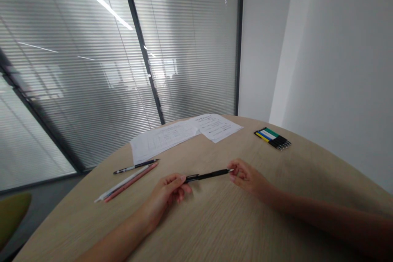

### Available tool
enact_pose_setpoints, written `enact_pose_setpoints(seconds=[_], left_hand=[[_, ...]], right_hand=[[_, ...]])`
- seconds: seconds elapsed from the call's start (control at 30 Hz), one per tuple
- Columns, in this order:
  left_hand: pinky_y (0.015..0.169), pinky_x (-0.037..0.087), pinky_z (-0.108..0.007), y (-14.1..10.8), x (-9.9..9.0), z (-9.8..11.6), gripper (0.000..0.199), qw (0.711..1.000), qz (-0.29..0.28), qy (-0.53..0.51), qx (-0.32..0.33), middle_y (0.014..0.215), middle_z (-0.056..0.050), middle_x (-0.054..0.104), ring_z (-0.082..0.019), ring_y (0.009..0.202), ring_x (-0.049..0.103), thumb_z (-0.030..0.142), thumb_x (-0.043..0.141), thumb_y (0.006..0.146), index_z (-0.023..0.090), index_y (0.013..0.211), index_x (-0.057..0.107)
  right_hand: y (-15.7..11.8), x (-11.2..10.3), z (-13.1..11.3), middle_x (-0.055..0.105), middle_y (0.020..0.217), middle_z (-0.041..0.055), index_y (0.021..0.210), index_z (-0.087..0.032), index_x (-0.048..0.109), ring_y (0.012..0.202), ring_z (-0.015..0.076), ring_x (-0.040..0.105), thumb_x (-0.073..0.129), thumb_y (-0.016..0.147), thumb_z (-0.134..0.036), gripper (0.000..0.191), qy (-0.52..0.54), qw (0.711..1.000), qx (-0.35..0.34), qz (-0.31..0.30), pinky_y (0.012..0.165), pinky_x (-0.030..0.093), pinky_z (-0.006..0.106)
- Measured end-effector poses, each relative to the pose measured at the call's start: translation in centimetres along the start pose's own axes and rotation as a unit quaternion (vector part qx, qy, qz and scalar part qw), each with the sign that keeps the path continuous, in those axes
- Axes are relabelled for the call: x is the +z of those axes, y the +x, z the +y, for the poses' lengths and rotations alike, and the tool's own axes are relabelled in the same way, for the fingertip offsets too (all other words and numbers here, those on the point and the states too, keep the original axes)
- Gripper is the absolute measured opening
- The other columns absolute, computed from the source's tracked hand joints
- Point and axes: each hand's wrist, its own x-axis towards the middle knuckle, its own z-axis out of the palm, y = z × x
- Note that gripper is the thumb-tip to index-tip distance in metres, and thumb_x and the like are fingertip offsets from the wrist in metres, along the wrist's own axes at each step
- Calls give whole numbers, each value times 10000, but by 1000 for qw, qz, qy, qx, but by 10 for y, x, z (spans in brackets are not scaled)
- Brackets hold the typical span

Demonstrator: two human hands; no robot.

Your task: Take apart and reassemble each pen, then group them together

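Note:
A black pen with a clip and a pale metal tip is held between my two hands, just over the wooden table. My left hand pinches its clip end between thumb and fingers. At the tip end, my right hand has its thumb and fingertips closed around the point. On the left lie a black pen with a clear section, a white pen and a pinkish-red pen, side by side.
Printed sheets of paper overlap along the far edge of the table. Several pens with green, white, blue and yellow barrels lie in a row at the right. A glass partition with blinds stands behind, and a yellow-green chair at lower left.

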Motion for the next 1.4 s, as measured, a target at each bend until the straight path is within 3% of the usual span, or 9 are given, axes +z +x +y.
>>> enact_pose_setpoints(seconds=[0.1,0.27,0.53,0.63,0.87,1.1,1.2,1.27,1.4], left_hand=[[416,306,-186,0,0,0,254,1000,-1,4,0,547,0,627,-64,418,429,367,671,611,141,584,557],[411,299,-195,-1,2,0,259,1000,-1,26,-7,557,-4,627,-67,408,431,378,650,624,139,584,559],[417,312,-197,0,1,1,229,1000,2,5,3,545,2,614,-72,413,441,345,654,627,142,581,559],[418,310,-188,0,1,0,227,1000,1,-1,2,554,5,620,-65,417,437,340,663,629,142,592,558],[414,307,-185,0,0,0,263,1000,-9,10,-7,557,2,625,-61,414,434,372,666,623,137,590,552],[416,313,-191,1,0,0,244,1000,-1,5,1,564,-2,623,-69,422,443,357,654,632,142,585,550],[412,313,-192,2,-1,-2,249,1000,-2,10,-1,563,-4,620,-71,421,446,365,648,635,141,585,551],[408,307,-192,3,-2,-3,252,1000,-2,12,-1,564,-6,620,-71,419,448,369,648,636,141,593,550],[401,301,-191,3,-2,-4,261,1000,-3,8,-3,546,-3,614,-69,407,442,375,657,623,140,593,546]], right_hand=[[1,0,4,544,771,21,849,-186,500,665,121,505,444,779,-328,167,1,1000,10,2,586,393,232],[1,-6,4,479,534,-9,548,-173,456,525,112,449,305,852,-341,379,-91,995,39,-17,536,343,244],[1,-2,0,510,663,-15,772,-183,498,614,107,487,467,772,-254,78,-27,999,16,-7,562,382,218],[2,-1,2,533,731,-4,895,-189,503,660,110,507,506,749,-246,157,1,1000,19,-9,589,394,217],[1,-7,-2,468,531,-24,596,-169,502,518,100,444,360,838,-326,321,-87,995,34,-24,502,322,217],[1,-2,-1,499,639,-22,799,-181,520,590,100,475,500,757,-259,91,-16,1000,11,-4,533,363,209],[1,0,0,495,642,-30,920,-196,506,570,94,477,535,734,-242,193,34,999,27,-16,509,372,197],[1,0,1,477,588,-38,832,-188,522,519,84,453,495,773,-289,120,26,999,38,-23,483,357,193],[0,-4,2,444,488,-46,618,-173,479,467,78,419,399,826,-361,291,-34,998,45,-19,476,332,198]])
